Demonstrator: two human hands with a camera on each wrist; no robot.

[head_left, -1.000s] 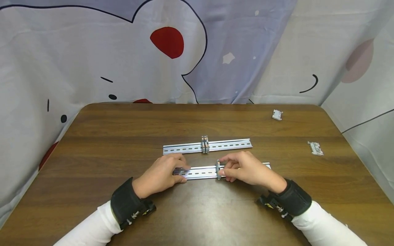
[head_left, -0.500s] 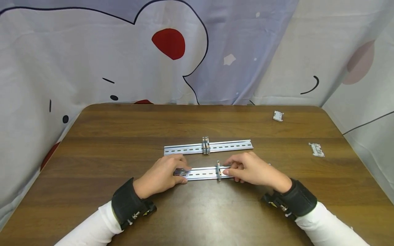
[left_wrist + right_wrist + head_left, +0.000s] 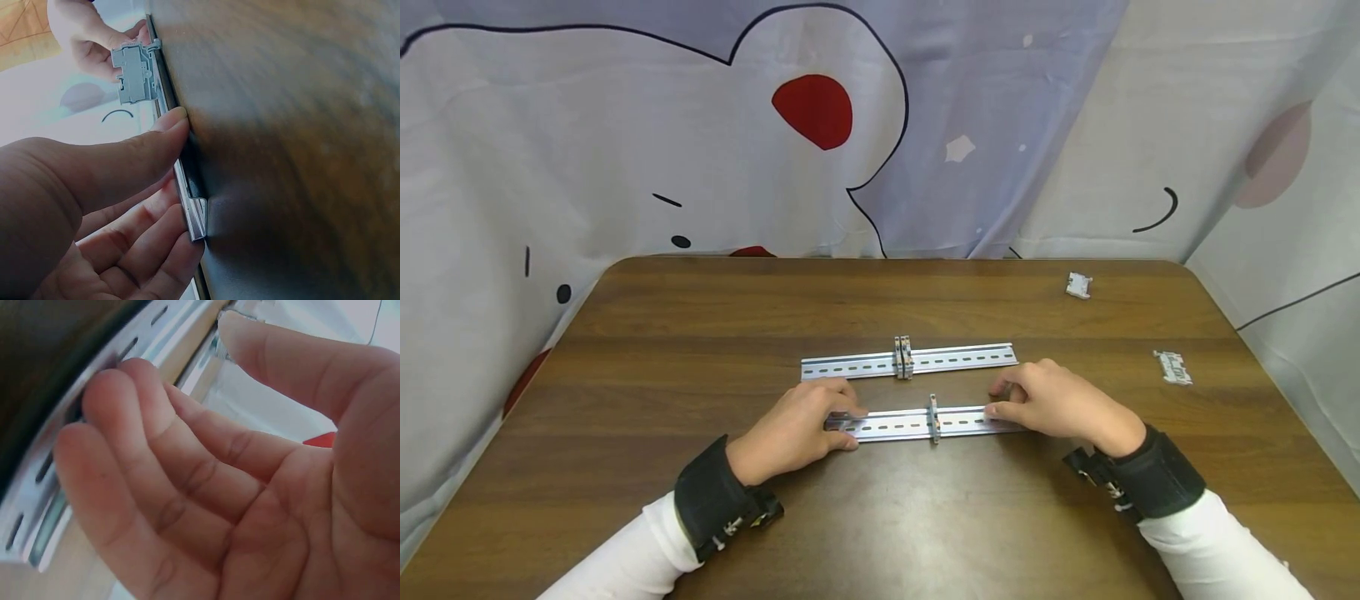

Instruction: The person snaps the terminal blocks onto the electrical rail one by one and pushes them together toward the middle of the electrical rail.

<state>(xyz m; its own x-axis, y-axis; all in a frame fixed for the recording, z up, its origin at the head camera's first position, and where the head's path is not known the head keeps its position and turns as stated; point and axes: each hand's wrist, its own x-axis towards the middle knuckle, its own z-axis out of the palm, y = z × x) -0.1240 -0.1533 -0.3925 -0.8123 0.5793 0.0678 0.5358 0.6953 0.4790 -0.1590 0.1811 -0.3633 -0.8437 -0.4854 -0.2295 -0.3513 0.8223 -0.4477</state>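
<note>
My left hand grips the left end of the near slotted metal DIN rail, thumb along the near edge and fingers at the far edge. On that rail, near its middle, one grey terminal block stands upright; the left wrist view shows the flat side of the block. Over the rail's right end is my right hand, fingers loosely bent and holding nothing. In the right wrist view its fingertips overlap the rail, while the thumb is apart from them. Both hands partly cover the rail's ends.
Behind lies a second DIN rail, carrying a pair of terminal blocks side by side. Two loose terminal blocks lie on the brown wooden table: one block at the back right, another block farther right. A printed curtain hangs behind.
My right hand has let go of the terminal block and moved right along the near rail. The block stays upright on the rail; my left hand keeps its hold.
</note>
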